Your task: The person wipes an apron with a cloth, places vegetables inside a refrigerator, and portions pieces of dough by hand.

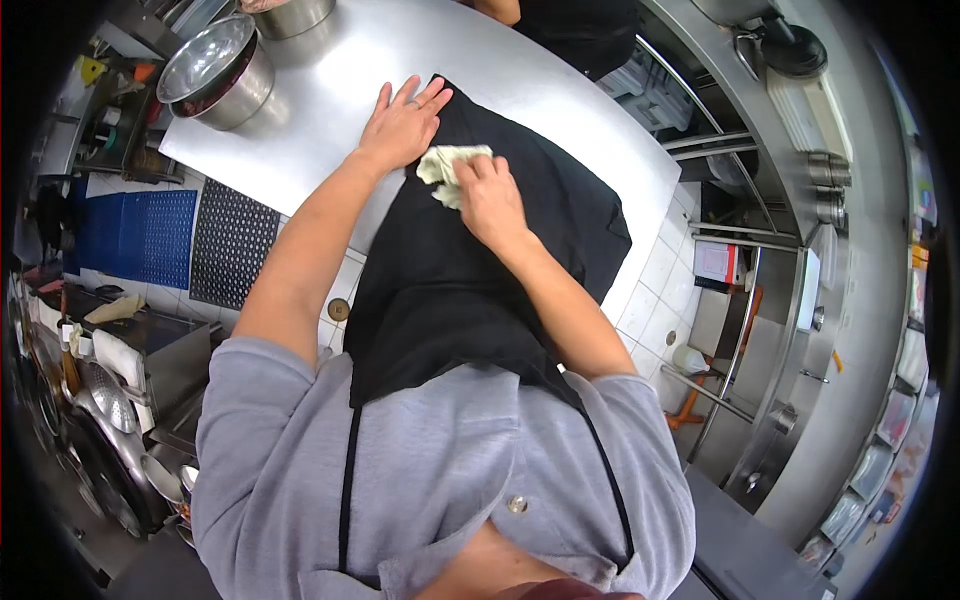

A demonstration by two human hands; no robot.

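Observation:
The black apron [450, 300] that I wear is stretched forward from my chest, its lower part spread over the steel table [330, 100]. My left hand [402, 125] lies flat at the apron's far left edge, fingers extended and slightly apart, with the fingertips near its corner. In my right hand [490, 205] is a crumpled, pale yellowish cloth [440, 170], pressed against the apron a little right of my left hand. Part of the cloth is hidden under the fingers.
Steel bowls [235, 95] stand at the table's left corner, one holding something dark red. Another person in dark clothing [580, 35] is at the far side. Perforated mats [235, 240] lie on the tiled floor to the left. Steel shelving [725, 270] stands at right.

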